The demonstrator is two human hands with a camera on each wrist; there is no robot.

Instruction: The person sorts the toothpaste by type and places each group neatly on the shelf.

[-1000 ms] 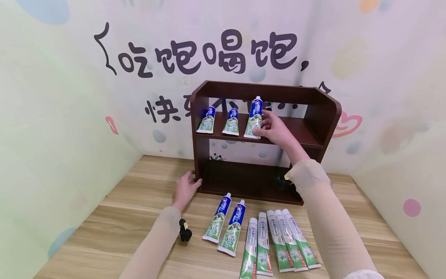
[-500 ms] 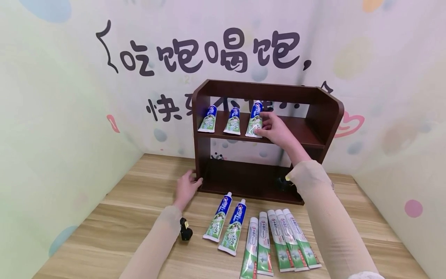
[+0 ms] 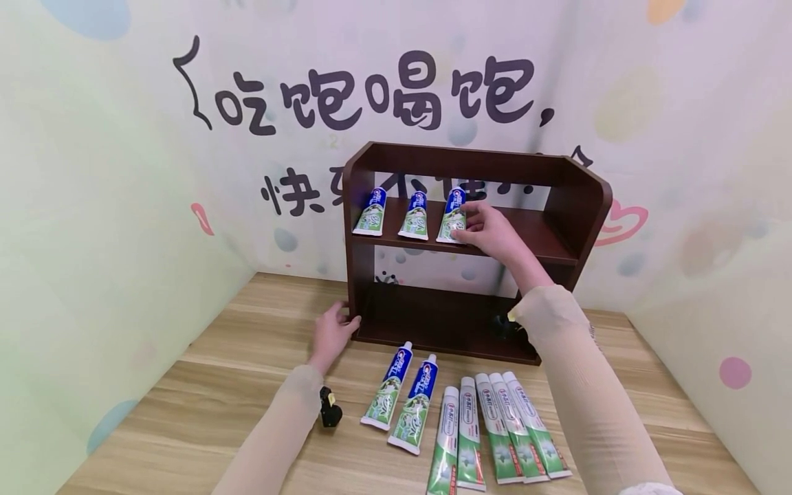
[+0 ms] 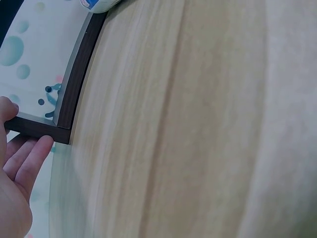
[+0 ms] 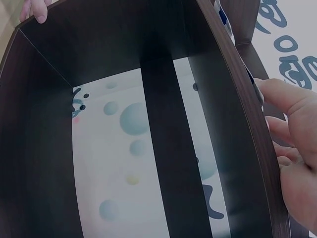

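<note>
My right hand [image 3: 495,234] pinches a blue-and-green toothpaste tube [image 3: 454,214] by its right edge. That tube leans cap-up on the upper board of a dark brown shelf [image 3: 584,206], its bottom seam by the board's front edge. To its left, two matching tubes stand the same way, one in the middle [image 3: 414,216] and one near the side panel [image 3: 371,214]. My left hand [image 3: 332,337] grips the shelf's left side panel low down; the left wrist view has thumb and fingers [image 4: 29,163] on opposite faces of the panel.
Two more blue-and-green tubes [image 3: 413,405] lie on the wooden table [image 3: 247,344] in front of the shelf. Right of them lie several white-and-green toothpaste tubes [image 3: 470,433] in a row. A printed wall [image 3: 297,41] stands behind the shelf.
The tube in my right hand has come down and tipped back, its cap end now lower, about level with the other two. My left hand stays at the side panel.
</note>
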